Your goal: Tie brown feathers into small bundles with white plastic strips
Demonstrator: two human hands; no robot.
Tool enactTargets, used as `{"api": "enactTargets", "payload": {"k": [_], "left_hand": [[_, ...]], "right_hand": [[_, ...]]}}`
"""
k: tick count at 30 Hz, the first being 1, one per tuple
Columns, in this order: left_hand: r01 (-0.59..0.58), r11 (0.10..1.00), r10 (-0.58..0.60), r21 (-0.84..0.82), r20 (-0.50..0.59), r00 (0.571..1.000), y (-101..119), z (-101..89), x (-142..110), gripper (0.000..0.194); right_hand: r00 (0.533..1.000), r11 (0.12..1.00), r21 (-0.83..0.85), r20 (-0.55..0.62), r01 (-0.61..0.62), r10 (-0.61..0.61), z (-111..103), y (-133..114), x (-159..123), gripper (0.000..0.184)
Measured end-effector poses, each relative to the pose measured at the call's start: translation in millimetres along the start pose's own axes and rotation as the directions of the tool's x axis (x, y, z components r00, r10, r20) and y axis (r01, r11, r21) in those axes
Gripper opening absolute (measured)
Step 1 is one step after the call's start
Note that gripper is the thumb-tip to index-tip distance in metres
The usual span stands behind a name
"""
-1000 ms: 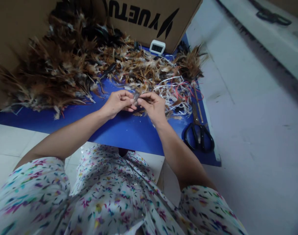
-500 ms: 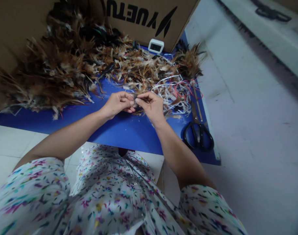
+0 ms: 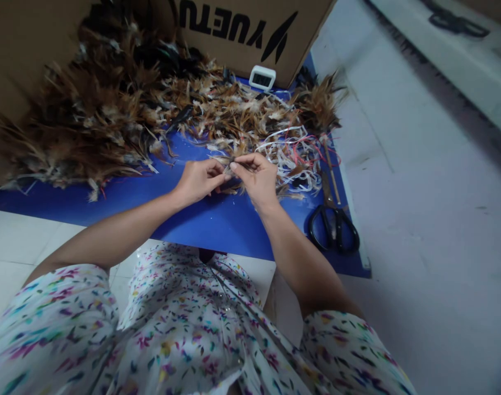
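Observation:
Over the blue tabletop (image 3: 209, 219), my left hand (image 3: 201, 180) and my right hand (image 3: 256, 176) meet with their fingertips almost touching. Brown and grey feathers (image 3: 230, 166) show between them. The right thumb and forefinger pinch the quill ends. Thumb and fingers of the left hand are closed on the downy side of the same feathers; the exact grip is partly hidden. Just beyond the hands spreads a layer of loose brown feathers (image 3: 229, 115). A tangle of white and pink strings (image 3: 293, 153) lies right of my right hand.
Black-handled scissors (image 3: 333, 227) lie at the right edge with a thin stick (image 3: 332, 173) alongside. A large feather heap (image 3: 97, 109) covers the left. Behind stand a cardboard box (image 3: 234, 33) and a small white digital clock (image 3: 262, 78). A feather bunch (image 3: 320, 101) sits at the back right.
My left hand has turned slightly, its fingers now more curled under. The right hand has shifted a little to the right, and the feathers between the fingertips sit differently.

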State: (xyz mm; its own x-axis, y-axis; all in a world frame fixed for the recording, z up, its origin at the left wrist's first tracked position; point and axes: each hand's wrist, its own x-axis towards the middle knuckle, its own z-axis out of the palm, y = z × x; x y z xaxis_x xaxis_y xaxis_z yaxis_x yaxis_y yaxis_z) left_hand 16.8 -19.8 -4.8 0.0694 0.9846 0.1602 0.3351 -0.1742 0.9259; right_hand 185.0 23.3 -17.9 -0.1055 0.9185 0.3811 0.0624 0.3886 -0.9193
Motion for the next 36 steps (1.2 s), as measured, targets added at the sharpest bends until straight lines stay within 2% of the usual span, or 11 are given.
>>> {"api": "enactTargets", "payload": {"k": [5, 11, 18, 24, 27, 30, 34, 36], "left_hand": [[-0.125, 0.971, 0.135, 0.202, -0.035, 0.99, 0.0, -0.5, -2.1, 0.012], [-0.214, 0.924, 0.231, 0.318, -0.018, 0.973, -0.5, -2.2, -1.7, 0.013], [-0.284, 0.826, 0.306, 0.488, 0.036, 0.951, -3.2, -4.1, 1.3, 0.014], [-0.304, 0.794, 0.327, 0.527, 0.052, 0.944, -7.6, -4.3, 1.6, 0.018], [-0.301, 0.804, 0.322, 0.513, 0.049, 0.945, -5.7, -4.5, 1.1, 0.019], [-0.258, 0.855, 0.29, 0.449, -0.003, 0.957, -2.9, -6.7, 1.7, 0.016], [-0.117, 0.979, 0.14, 0.165, -0.134, 0.981, -3.3, -12.4, 7.5, 0.018], [-0.06, 0.998, 0.057, -0.013, -0.174, 0.983, -5.2, -15.2, 12.4, 0.025]], "right_hand": [[1.0, 0.999, 0.03, 0.011, -0.018, 0.018, 1.2, 0.1, -0.5, 0.026], [0.999, 0.995, 0.094, -0.018, -0.037, 0.038, 3.4, 3.7, -0.7, 0.03], [0.997, 0.986, 0.147, -0.025, -0.073, 0.078, 7.5, 3.6, -3.2, 0.036], [0.993, 0.978, 0.175, -0.019, -0.11, 0.115, 10.7, 0.7, -4.9, 0.039], [0.993, 0.978, 0.18, -0.014, -0.11, 0.114, 11.2, 0.8, -5.0, 0.04], [0.995, 0.978, 0.184, -0.025, -0.095, 0.101, 8.5, 2.0, -2.1, 0.039], [0.994, 0.993, 0.095, -0.072, -0.072, 0.079, -0.4, 5.5, 4.5, 0.031], [0.998, 1.0, -0.023, -0.053, -0.014, 0.013, -4.5, 6.8, 5.8, 0.02]]}}
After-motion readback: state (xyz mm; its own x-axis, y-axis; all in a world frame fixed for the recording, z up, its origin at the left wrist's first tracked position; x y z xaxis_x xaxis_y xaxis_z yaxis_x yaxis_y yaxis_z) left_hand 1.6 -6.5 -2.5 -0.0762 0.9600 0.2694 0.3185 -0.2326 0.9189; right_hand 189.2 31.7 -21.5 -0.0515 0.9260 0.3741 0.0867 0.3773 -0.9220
